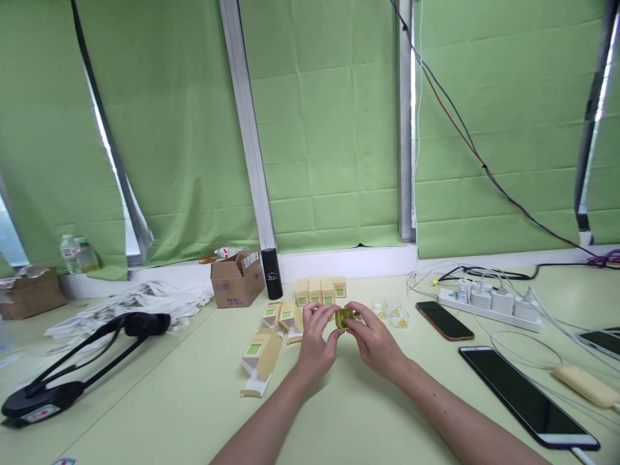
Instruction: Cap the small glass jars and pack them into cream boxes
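Observation:
A small olive-green round jar-like piece (344, 318) is held up between my two hands, above the table. My left hand (317, 339) pinches its left side, fingers over the top and thumb below. My right hand (375, 341) has its thumb and fingers closed on the right side. The fingers cover part of the piece. Just beyond are several small beige cartons (314, 288) with green-framed windows. To the left lie more cartons, one of them open-ended (265, 354) with its flap out. Several clear round cups (399, 317) with yellow spots stand right of my hands.
A black headset (104, 358) and a pile of white straps (159, 300) lie at left. Behind are a cardboard box (237, 281) and a black bottle (272, 274). Phones (526, 394), a power strip (494, 303), a beige power bank (586, 385) and loose cables occupy the right.

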### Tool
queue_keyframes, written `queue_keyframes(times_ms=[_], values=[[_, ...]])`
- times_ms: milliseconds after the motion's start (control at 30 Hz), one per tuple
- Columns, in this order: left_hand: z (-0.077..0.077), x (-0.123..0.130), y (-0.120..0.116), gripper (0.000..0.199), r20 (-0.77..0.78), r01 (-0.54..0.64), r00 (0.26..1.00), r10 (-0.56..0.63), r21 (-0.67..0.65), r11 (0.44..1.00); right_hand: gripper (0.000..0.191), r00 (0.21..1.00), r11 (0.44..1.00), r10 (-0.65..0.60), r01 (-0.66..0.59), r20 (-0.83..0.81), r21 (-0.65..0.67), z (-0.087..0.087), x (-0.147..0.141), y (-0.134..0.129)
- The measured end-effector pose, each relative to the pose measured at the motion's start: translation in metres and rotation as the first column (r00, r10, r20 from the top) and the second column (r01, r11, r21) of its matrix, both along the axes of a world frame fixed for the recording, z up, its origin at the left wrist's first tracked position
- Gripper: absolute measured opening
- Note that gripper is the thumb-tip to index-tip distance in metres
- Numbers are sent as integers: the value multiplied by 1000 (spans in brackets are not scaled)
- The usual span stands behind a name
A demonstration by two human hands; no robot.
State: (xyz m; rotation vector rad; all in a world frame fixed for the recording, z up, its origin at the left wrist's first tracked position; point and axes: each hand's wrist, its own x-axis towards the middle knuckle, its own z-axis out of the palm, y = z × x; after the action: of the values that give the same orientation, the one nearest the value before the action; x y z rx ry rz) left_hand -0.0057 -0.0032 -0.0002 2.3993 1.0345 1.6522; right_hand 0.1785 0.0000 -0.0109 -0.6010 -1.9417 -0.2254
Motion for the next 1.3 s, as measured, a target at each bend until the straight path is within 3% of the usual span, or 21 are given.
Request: queue_keyframes(times_ms=[233,400,600,933,1100,1233,1300], values=[[-1,-1,2,36,24,3,1000,-2,-46,999,44,998,997,19,-23,-58,-75,-5,2,-2],[2,1,4,33,108,-12,994,31,-169,986,56,997,992,48,-56,-68,-116,-3,3,-7],[3,3,6,28,162,-47,982,95,-277,960,57,993,983,66,-82,-98,-166,-5,1,-8],[1,0,9,50,48,-202,973,225,-285,937,49,988,967,94,-119,-122,-225,-11,-4,-5],[2,-2,7,49,50,-141,986,156,-226,964,47,981,951,83,-131,-176,-281,-11,-5,-4],[4,-4,3,14,97,-48,993,65,-162,986,41,964,930,91,-171,-249,-324,-8,-3,-4],[4,-4,1,32,98,-1,995,18,-171,985,38,954,917,109,-205,-279,-343,-7,-2,-5]])
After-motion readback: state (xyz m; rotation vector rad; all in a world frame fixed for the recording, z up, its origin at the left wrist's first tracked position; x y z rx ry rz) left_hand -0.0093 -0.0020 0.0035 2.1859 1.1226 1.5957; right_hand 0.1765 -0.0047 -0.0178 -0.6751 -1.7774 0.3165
